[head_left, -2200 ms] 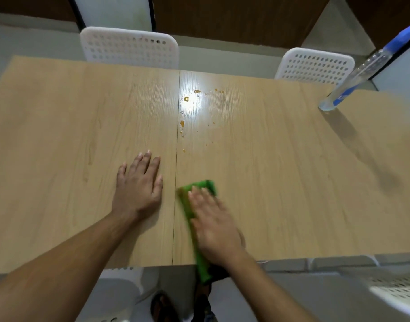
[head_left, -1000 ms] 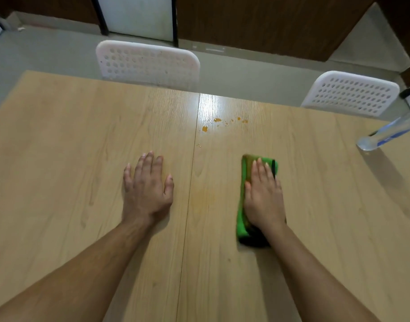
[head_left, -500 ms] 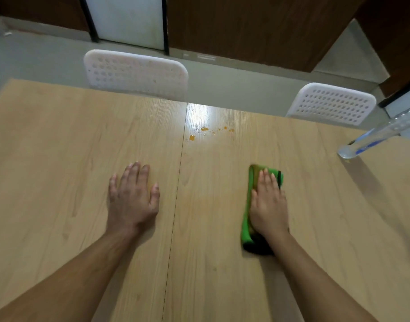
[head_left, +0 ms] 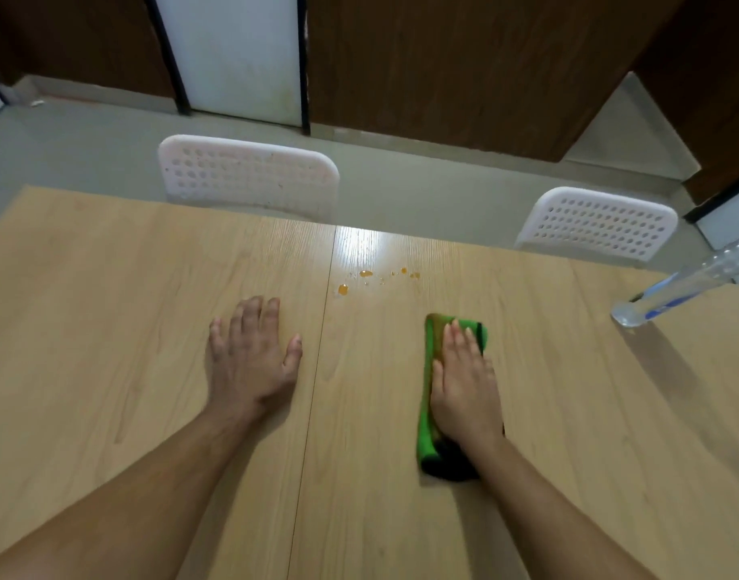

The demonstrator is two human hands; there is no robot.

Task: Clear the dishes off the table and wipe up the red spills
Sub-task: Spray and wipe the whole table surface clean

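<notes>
Nearby, bottle (head_left: 686, 286), two chairs (head_left: 250, 177).

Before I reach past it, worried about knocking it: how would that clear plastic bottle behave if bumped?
The clear plastic bottle, tall on a narrow base, would probably tip easily. Round, it would likely roll across the smooth wooden table.

Spills (head_left: 378, 279) beyond cloth (head_left: 427, 395) on table (head_left: 108, 286)

Two white perforated chairs stand behind the table's far edge: one chair (head_left: 250, 177) left of the centre seam, the other chair (head_left: 598, 221) further right. A clear plastic bottle (head_left: 686, 284) with a blue label stands at the table's right side, near the second chair.
</notes>
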